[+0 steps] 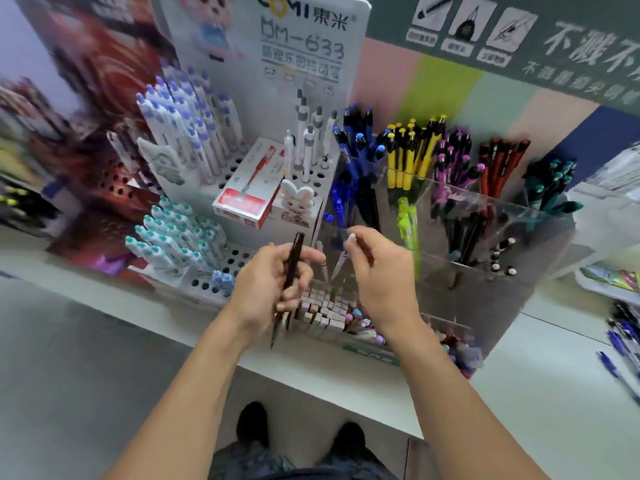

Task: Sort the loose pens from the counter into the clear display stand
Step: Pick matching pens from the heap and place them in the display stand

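Above the counter (311, 368), left hand (266, 289) grips a dark pen (289, 282); right hand (377, 271) pinches a white pen (343, 258). Lower each tip-first into matching stand (485, 216) compartment.

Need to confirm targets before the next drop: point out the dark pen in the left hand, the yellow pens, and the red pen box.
dark pen (292, 263): head view, mid barrel.
yellow pens (412, 154): head view, barrels.
red pen box (251, 187): head view, top face.

I read "東米" and "DM-633" on the white display card (304, 46); the green sign (571, 53) shows "不" characters, the rest blurred.
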`<action>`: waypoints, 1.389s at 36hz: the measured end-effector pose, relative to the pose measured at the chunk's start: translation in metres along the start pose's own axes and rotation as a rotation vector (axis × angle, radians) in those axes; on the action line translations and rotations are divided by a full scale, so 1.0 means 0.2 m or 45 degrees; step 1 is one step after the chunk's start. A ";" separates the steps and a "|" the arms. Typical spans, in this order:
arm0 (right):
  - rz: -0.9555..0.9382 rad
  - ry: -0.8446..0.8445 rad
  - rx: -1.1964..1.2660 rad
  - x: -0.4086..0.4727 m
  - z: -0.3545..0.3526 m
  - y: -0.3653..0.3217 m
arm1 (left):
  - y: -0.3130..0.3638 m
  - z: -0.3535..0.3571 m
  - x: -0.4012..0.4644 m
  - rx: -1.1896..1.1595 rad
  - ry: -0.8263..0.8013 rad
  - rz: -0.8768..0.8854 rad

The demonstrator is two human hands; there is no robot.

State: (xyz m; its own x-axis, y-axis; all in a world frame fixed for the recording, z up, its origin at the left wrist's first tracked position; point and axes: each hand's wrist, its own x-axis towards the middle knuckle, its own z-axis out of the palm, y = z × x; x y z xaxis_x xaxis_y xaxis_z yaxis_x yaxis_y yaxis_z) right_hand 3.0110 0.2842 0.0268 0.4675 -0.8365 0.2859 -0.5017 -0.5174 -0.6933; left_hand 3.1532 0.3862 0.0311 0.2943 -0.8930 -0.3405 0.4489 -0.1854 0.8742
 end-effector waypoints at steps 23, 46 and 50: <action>0.414 0.001 0.697 -0.03 -0.43 -0.14 | 0.13 0.44 0.10 0.404 -0.206 0.585; 0.043 0.901 0.092 0.00 -0.69 -0.03 | 0.03 0.41 0.19 0.663 0.215 0.467; -0.110 0.723 0.218 0.03 -0.59 -0.15 | 0.05 0.39 0.17 0.581 0.290 0.454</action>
State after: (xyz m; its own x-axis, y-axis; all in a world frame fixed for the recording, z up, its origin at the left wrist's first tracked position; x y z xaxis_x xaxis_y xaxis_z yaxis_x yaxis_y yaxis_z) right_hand 2.9434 0.2728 0.1270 0.0156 -0.7828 0.6221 -0.3330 -0.5907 -0.7350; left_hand 3.1015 0.3214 0.0550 0.5550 -0.8316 -0.0218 -0.1014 -0.0936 0.9904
